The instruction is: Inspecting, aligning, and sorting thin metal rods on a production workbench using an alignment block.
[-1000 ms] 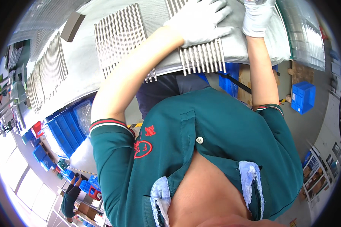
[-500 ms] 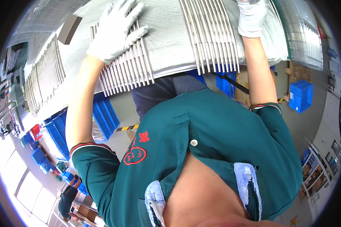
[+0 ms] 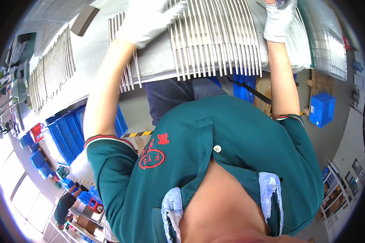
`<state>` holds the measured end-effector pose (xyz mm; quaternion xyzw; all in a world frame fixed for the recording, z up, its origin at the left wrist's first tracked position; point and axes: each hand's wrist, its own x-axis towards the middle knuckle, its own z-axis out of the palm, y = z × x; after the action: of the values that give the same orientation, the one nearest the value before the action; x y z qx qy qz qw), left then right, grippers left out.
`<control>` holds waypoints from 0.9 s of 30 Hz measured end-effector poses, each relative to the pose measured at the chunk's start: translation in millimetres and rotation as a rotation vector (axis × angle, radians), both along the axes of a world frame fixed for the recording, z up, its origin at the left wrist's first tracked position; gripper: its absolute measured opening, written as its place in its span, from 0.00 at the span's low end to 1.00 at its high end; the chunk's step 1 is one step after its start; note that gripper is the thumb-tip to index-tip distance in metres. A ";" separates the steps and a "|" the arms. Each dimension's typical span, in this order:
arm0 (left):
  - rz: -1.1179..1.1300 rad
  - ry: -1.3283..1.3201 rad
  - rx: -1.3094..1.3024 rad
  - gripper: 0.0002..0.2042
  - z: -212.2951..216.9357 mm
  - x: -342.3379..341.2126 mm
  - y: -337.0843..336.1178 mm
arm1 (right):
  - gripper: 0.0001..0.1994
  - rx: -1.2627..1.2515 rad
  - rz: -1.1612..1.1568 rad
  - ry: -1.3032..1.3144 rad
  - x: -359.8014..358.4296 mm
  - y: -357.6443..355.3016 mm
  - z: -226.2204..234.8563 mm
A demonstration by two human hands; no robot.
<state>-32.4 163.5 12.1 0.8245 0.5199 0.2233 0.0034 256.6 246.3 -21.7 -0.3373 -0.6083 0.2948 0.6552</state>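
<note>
My left hand, in a white glove, is over the rods at the top edge, smeared by motion. Its thumb stretches out toward the right, and the other fingers are partly cut off by the frame. Under and beside it lies a small group of thin metal rods. A wide row of similar rods lies side by side, ends jutting over the table's near edge. Right of that row is my right hand, gloved, fingers curled at the frame's top; what they hold, if anything, I cannot make out.
More rods lie at the table's left, beside a dark grey block. Clear plastic trays stand at the right. Below are blue crates and another blue crate. A person is at the lower left.
My left hand has moved right. Several rods have shifted from the left group to the right row, which is now wider. My right hand stays beside the row, still curled.
</note>
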 end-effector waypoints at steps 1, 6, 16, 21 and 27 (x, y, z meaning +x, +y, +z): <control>0.055 0.104 -0.016 0.32 4.7 -20.4 -7.9 | 0.47 -0.002 0.001 0.005 1.3 1.6 -1.3; 0.172 0.477 0.093 0.26 -15.6 -90.1 -37.5 | 0.48 0.039 -0.021 -0.043 -6.7 -1.8 4.5; 0.137 0.101 -0.219 0.32 12.0 17.9 -15.2 | 0.47 -0.004 0.031 0.008 -6.1 2.0 -0.7; 0.112 -0.247 0.054 0.33 -12.7 -17.3 -13.4 | 0.47 -0.025 0.023 0.025 -6.3 -0.3 -0.6; 0.142 0.095 0.049 0.33 -13.5 -7.6 -4.3 | 0.46 0.014 0.021 -0.067 -1.5 4.9 -2.8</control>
<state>-40.0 159.2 -1.5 0.7952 0.5709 0.1962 -0.0570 255.1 251.1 -24.4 -0.3359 -0.6355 0.2861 0.6336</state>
